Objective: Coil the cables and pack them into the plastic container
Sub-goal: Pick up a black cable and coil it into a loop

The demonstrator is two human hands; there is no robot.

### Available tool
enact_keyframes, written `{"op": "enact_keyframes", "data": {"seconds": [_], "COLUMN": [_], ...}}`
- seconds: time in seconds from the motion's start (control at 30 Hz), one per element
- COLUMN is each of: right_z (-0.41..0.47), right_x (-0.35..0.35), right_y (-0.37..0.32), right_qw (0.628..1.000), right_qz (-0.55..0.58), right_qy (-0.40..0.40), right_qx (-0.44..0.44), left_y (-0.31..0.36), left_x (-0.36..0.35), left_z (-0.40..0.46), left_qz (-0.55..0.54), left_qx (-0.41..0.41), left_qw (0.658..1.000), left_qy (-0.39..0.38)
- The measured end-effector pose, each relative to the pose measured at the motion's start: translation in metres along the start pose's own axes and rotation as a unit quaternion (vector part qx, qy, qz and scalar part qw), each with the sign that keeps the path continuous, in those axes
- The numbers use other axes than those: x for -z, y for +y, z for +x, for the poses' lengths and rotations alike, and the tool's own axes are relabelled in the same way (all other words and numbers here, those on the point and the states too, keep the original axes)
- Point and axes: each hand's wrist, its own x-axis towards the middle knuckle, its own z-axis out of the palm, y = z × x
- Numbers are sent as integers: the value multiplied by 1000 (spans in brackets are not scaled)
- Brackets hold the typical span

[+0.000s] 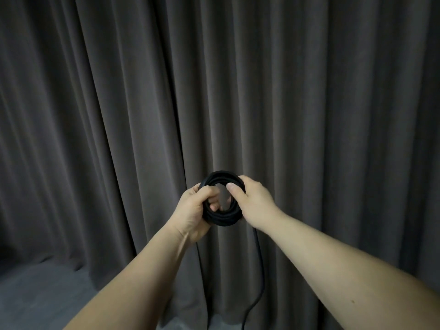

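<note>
Dark grey pleated curtain (309, 103) fills nearly the whole view, w/ a strip of grey floor (42, 294) at 7 o'clock; nothing sits between the camera and the hands. No labels or writing readable anywhere. Both forearms reach fwd from 5 and 7 o'clock, meeting just below centre. Black cable coil (222, 216) is held up in the air in front of the curtain, wound in several loops. Left hand (194, 214) has its grip closed round the coil's 9 o'clock side, fingers curled thru the middle. Right hand (253, 203) grips the 3 o'clock side, thumb pressed on the front of the loops. Two loose cable strands (261, 265) hang from the coil toward 6 o'clock, down to the floor.
</note>
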Motion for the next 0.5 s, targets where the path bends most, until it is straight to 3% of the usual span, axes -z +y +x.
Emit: {"op": "enact_keyframes", "data": {"seconds": [0.23, 0.4, 0.5], "right_z": [1, 2, 4], "right_x": [4, 0, -1], "right_y": [12, 8, 2], "right_qw": [987, 958, 936], "right_qz": [162, 256, 309], "right_qy": [17, -48, -23], "right_qx": [-10, -117, -166], "left_y": [-2, -10, -12], "left_x": [0, 2, -1], "left_z": [6, 11, 9], "left_qz": [10, 65, 88], "left_qx": [9, -13, -28], "left_qw": [999, 996, 993], "left_qy": [-43, -54, -80]}}
